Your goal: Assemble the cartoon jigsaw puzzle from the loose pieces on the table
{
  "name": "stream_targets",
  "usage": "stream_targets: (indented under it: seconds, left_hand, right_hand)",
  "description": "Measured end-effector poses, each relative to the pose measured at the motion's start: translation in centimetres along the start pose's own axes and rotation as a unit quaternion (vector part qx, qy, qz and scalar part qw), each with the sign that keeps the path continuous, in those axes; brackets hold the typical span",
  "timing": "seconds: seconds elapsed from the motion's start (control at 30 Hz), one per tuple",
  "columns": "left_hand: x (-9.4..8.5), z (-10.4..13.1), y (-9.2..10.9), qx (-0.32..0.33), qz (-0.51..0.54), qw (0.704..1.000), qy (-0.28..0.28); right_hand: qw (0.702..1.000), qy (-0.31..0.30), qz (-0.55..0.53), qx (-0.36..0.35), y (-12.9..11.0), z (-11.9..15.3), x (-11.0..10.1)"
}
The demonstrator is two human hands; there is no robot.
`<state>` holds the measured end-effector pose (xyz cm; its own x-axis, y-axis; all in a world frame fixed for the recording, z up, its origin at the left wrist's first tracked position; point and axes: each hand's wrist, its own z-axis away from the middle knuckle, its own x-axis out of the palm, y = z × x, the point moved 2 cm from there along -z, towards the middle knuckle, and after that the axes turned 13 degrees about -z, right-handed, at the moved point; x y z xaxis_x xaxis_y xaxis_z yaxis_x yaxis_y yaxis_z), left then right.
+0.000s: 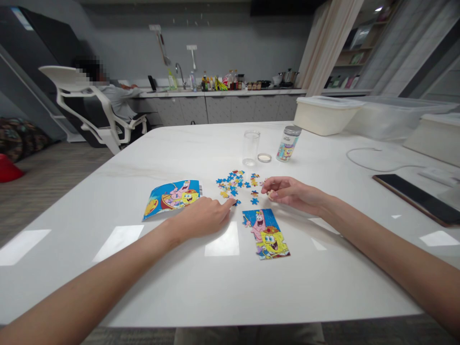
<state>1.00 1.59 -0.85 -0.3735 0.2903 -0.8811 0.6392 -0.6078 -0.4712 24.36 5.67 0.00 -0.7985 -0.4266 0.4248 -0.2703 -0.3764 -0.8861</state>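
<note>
My left hand [212, 215] rests low over the table, index finger stretched out and its tip touching a blue jigsaw piece [236, 202]; the other fingers curl under, and I see nothing gripped. A pinkish jigsaw piece [270, 194] is pinched between the thumb and fingers of my right hand [293, 195], partly hidden by them. Between the hands lies a loose pile of jigsaw pieces [233, 181], with a few pieces [254, 197] apart on its right. Nearer me is a partly joined cartoon puzzle [268, 235]. Left of my left hand lies a slightly curled picture sheet [172, 196].
Behind the pieces stand a clear jar [250, 148], its lid [265, 157] and a printed jar [288, 143]. A phone [417, 199], a cable [373, 167] and storage boxes [327, 115] occupy the right side. A person [120, 98] sits at the far-left counter.
</note>
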Motion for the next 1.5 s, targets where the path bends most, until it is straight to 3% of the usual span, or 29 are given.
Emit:
stream_targets:
  seconds: [0.37, 0.6, 0.9, 1.13, 1.5]
  left_hand:
    - [-0.1, 0.0, -0.1, -0.002, 0.009, 1.0, -0.002]
    - [-0.6, 0.0, 0.0, -0.007, 0.006, 1.0, -0.015]
    - [-0.6, 0.0, 0.0, -0.004, -0.001, 1.0, -0.016]
    - [-0.5, 0.0, 0.0, 0.0, -0.006, 1.0, -0.012]
    - [-0.5, -0.1, 0.0, 0.001, 0.01, 1.0, 0.001]
  right_hand:
    - [1.0, -0.003, 0.023, -0.018, 0.0, -0.1, -0.1]
    - [1.0, 0.015, -0.023, -0.006, 0.1, -0.2, -0.1]
    - [1.0, -0.02, -0.012, 0.003, 0.1, -0.1, -0.1]
    - [0.998, 0.025, -0.058, 0.008, 0.4, -0.4, -0.7]
    - [0.999, 0.007, -0.047, 0.002, 0.0, -0.2, -0.3]
